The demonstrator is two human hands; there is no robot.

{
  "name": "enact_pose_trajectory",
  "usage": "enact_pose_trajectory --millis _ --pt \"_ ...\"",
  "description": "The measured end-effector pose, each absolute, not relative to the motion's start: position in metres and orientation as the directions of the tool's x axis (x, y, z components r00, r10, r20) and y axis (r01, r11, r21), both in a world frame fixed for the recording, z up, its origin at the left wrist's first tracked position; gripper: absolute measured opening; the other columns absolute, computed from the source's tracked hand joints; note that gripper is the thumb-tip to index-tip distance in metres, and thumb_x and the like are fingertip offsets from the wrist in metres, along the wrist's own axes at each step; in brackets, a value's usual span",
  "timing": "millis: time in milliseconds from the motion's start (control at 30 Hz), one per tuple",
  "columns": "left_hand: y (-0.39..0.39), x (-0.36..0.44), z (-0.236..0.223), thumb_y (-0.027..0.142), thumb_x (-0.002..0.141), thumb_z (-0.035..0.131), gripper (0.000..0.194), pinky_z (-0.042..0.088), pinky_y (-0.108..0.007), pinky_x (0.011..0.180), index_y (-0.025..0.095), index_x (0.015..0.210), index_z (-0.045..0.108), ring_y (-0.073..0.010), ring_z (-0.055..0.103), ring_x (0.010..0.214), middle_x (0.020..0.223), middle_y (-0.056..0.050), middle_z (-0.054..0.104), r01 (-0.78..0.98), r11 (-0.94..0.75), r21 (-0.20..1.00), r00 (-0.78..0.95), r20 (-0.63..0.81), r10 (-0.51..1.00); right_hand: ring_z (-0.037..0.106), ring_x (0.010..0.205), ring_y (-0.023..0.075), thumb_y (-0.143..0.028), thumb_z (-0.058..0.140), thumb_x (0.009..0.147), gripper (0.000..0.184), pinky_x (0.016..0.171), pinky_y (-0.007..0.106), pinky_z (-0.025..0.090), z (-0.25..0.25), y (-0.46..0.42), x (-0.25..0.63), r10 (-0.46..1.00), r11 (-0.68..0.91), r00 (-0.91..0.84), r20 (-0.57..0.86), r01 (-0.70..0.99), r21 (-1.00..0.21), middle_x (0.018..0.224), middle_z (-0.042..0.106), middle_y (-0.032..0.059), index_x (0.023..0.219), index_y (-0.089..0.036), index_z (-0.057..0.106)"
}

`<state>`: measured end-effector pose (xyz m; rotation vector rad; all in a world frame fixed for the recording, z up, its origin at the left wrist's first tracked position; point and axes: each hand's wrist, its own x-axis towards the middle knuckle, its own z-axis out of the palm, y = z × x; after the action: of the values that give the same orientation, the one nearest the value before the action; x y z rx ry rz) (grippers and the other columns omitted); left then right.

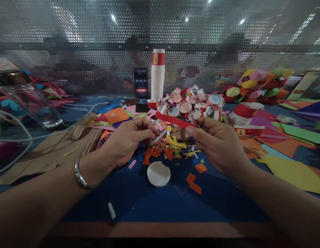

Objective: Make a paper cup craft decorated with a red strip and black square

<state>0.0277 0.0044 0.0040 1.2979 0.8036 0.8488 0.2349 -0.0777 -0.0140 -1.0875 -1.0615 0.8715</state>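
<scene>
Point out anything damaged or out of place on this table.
Loose paper scraps litter the blue tabletop, some orange ones lying apart from the rest. The round white piece in front has an uneven, seemingly cut edge. At far left, the clear container appears tilted, though lens distortion may explain that.

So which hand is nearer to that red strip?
Right. The right hand pinches one end of the red strip; the left hand is near its other end, slightly lower in the picture.

Single view, head-worn. Faces forward and down over blue tabletop (139,203) toward perforated screen (97,17). Left hand (126,139) and right hand (219,141) close, mid-frame; table edge (160,229) below.
</scene>
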Motion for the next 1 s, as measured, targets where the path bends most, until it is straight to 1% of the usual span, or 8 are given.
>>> enact_pose_trajectory --millis 133,300,433,567,767,833,900,1000 --pt "0.0043 0.0277 0.0043 0.003 0.065 0.076 0.015 0.052 -0.022 0.067 0.016 0.069 0.073 -0.0096 0.065 0.071 0.075 0.001 0.073 -0.094 0.068 0.993 0.451 -0.019 0.892 0.038 0.050 0.0074 -0.035 0.092 0.072 0.027 0.043 0.023 0.029 -0.0146 -0.0776 0.2352 0.932 0.253 0.279 0.231 -0.045 -0.967 0.059 0.051 -0.0063 0.077 -0.021 0.070" --pt "0.0043 0.0277 0.0016 0.003 0.068 0.075 0.015 0.056 -0.025 0.076 0.015 0.076 0.077 -0.0126 0.070 0.081 0.083 -0.002 0.077 -0.103 0.076 0.992 0.455 -0.021 0.890 0.042 0.052 0.0075 -0.035 0.093 0.072 0.027 0.042 0.022 0.028 -0.0159 -0.0781 0.2356 0.933 0.246 0.283 0.223 -0.048 -0.968 0.063 0.056 -0.0044 0.079 -0.022 0.071" --pt "0.0032 0.0277 0.0009 0.010 0.071 0.083 0.018 0.057 -0.028 0.082 0.015 0.086 0.076 -0.0151 0.072 0.086 0.091 -0.004 0.079 -0.083 0.070 0.994 0.462 -0.024 0.886 0.049 0.056 0.0100 -0.035 0.091 0.074 0.024 0.045 0.023 0.033 -0.0180 -0.0773 0.2357 0.935 0.249 0.273 0.228 -0.042 -0.968 0.067 0.062 -0.0020 0.082 -0.022 0.072" --pt "0.0005 0.0281 -0.0004 0.022 0.077 0.089 0.032 0.058 -0.032 0.088 0.015 0.104 0.074 -0.0173 0.073 0.092 0.098 -0.006 0.079 -0.022 -0.035 0.999 0.496 0.042 0.867 0.053 0.061 0.0116 -0.039 0.086 0.079 0.024 0.049 0.024 0.038 -0.0202 -0.0771 0.2369 0.946 0.231 0.235 0.221 -0.012 -0.973 0.073 0.066 0.0005 0.085 -0.021 0.071" --pt "-0.0005 0.0305 -0.0006 0.015 0.076 0.089 0.053 0.059 -0.031 0.091 0.017 0.123 0.064 -0.0180 0.072 0.104 0.111 -0.005 0.077 -0.122 -0.089 0.988 0.450 0.135 0.883 0.049 0.060 0.0116 -0.042 0.087 0.079 0.031 0.048 0.025 0.031 -0.0204 -0.0783 0.2370 0.974 0.202 0.094 0.206 0.046 -0.978 0.077 0.066 0.0006 0.095 -0.020 0.071" --pt "0.0011 0.0300 0.0001 0.013 0.076 0.088 0.049 0.059 -0.029 0.091 0.017 0.120 0.066 -0.0164 0.073 0.101 0.107 -0.003 0.078 -0.170 -0.081 0.982 0.455 0.151 0.878 0.045 0.059 0.0108 -0.044 0.085 0.081 0.030 0.049 0.025 0.031 -0.0204 -0.0781 0.2369 0.976 0.204 0.062 0.210 0.085 -0.975 0.074 0.061 -0.0003 0.089 -0.019 0.070" --pt "0.0025 0.0286 0.0004 0.015 0.076 0.087 0.035 0.060 -0.027 0.083 0.016 0.107 0.072 -0.0142 0.074 0.089 0.096 -0.002 0.078 -0.164 -0.042 0.986 0.501 0.120 0.857 0.042 0.059 0.0098 -0.047 0.083 0.083 0.032 0.049 0.025 0.032 -0.0205 -0.0776 0.2371 0.979 0.197 0.033 0.202 0.105 -0.975 0.074 0.059 0.0000 0.085 -0.018 0.069" --pt "0.0027 0.0260 0.0005 0.018 0.070 0.090 0.023 0.055 -0.021 0.069 0.015 0.088 0.076 -0.0105 0.069 0.073 0.081 0.001 0.076 -0.026 -0.065 0.998 0.579 0.068 0.812 0.043 0.061 0.0100 -0.045 0.083 0.082 0.031 0.053 0.025 0.035 -0.0207 -0.0772 0.2374 0.982 0.187 0.018 0.189 0.082 -0.979 0.076 0.060 0.0005 0.086 -0.018 0.069"
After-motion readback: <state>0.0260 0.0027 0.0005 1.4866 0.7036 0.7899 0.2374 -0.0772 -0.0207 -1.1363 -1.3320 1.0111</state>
